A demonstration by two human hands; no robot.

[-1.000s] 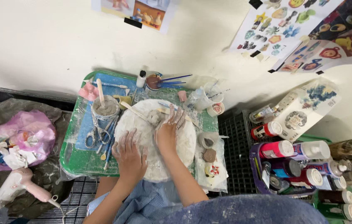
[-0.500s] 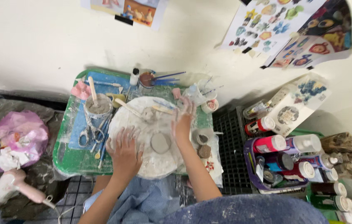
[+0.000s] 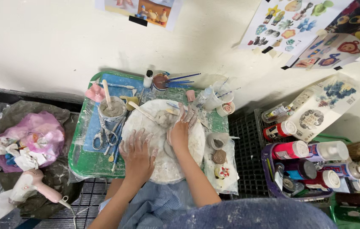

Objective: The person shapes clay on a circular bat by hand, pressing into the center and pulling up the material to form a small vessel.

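Left hand (image 3: 137, 153) lies spread, flat on the round white board (image 3: 163, 169). Right hand (image 3: 181, 129), fingers splayed, presses the grey clay slab (image 3: 168, 148) at the board's centre. Clay looks flattened but unshaped; forming seems left. Green tray (image 3: 82, 163) carries the board, a slip cup (image 3: 112, 111), scissors (image 3: 100, 135). Paint bottles (image 3: 316, 159) right, cream wall (image 3: 40, 46) behind.

Colourful paper picture sheets (image 3: 311, 29) are hanging taped on the plain cream wall (image 3: 52, 42); a dark slatted floor grate (image 3: 248, 157) is lying below.
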